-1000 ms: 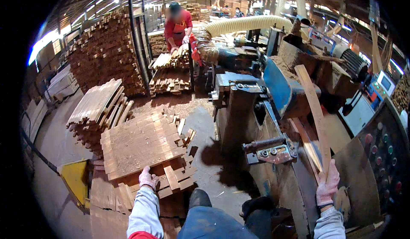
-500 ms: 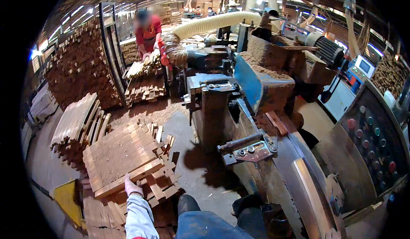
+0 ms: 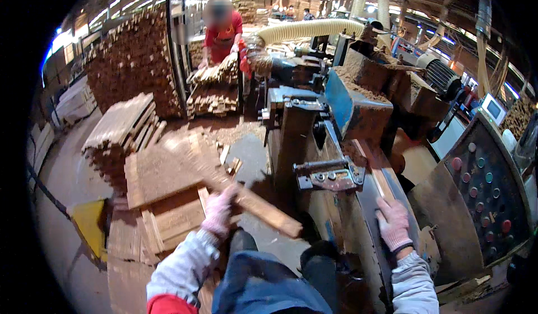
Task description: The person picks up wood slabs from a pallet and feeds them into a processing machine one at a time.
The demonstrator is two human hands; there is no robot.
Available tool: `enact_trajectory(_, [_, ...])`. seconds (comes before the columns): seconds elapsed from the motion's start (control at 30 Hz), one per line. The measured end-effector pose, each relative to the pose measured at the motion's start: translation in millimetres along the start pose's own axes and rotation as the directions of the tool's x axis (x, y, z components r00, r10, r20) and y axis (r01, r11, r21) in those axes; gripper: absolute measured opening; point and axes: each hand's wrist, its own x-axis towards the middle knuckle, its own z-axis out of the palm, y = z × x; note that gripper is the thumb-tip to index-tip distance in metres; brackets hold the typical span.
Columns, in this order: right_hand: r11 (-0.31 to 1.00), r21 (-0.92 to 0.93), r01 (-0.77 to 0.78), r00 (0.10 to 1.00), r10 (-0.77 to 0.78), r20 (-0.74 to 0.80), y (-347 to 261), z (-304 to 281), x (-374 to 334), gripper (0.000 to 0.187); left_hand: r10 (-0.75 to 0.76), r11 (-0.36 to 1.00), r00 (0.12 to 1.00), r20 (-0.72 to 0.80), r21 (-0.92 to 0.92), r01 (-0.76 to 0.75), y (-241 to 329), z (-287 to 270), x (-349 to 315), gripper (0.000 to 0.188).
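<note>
My left hand [image 3: 218, 208], in a pinkish knit glove, is closed around a wooden board [image 3: 269, 210] lifted off the stack. The board slants across in front of my legs, its far part smeared by motion. Under and beyond it lies a stack of flat boards [image 3: 162, 171] dusted with sawdust. My right hand [image 3: 394, 224], gloved too, has its fingers curled against the near end of a wooden strip [image 3: 376, 171]. This strip lies lengthwise on the metal bed [image 3: 367, 224] of a woodworking machine, its far end beside the machine's housing.
A metal guide bracket [image 3: 330, 175] sits across the machine. The button panel [image 3: 487, 185] stands at right. Another board stack [image 3: 120, 126] and a yellow metal piece [image 3: 89, 224] are at left. Beyond, a person in red [image 3: 221, 33] bends over stacked strips near a cream hose [image 3: 308, 29].
My left hand has lifted a board from the stack and swung it rightward. My right hand has come into view at the strip, which has slid farther along the bed. The view has shifted.
</note>
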Motion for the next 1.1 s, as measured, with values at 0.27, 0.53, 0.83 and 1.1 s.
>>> enact_trajectory(0.27, [0.96, 0.134, -0.245, 0.959, 0.219, 0.181, -114.4, -60.7, -47.2, 0.077, -0.174, 0.98, 0.759, 0.627, 0.032, 0.198, -55.6, 195.0, -60.7, 0.036])
enact_trajectory(0.53, [0.777, -0.257, -0.575, 0.784, 0.613, 0.099, -76.8, -146.7, -261.9, 0.074, -0.156, 0.969, 0.754, 0.638, -0.05, 0.242, -104.5, 117.3, 38.6, 0.038])
enact_trajectory(0.83, [0.915, -0.279, -0.293, 0.946, 0.234, -0.225, -2.0, -53.2, -152.8, 0.06, -0.071, 0.843, 0.997, 0.009, -0.534, 0.065, -78.1, -152.4, 117.6, 0.028])
enact_trajectory(1.1, [0.942, -0.102, -0.32, 0.938, 0.3, -0.176, 31.4, 24.6, -13.5, 0.057, -0.251, 0.82, 0.815, -0.522, -0.562, -0.108, -49.2, -225.5, 180.2, 0.041])
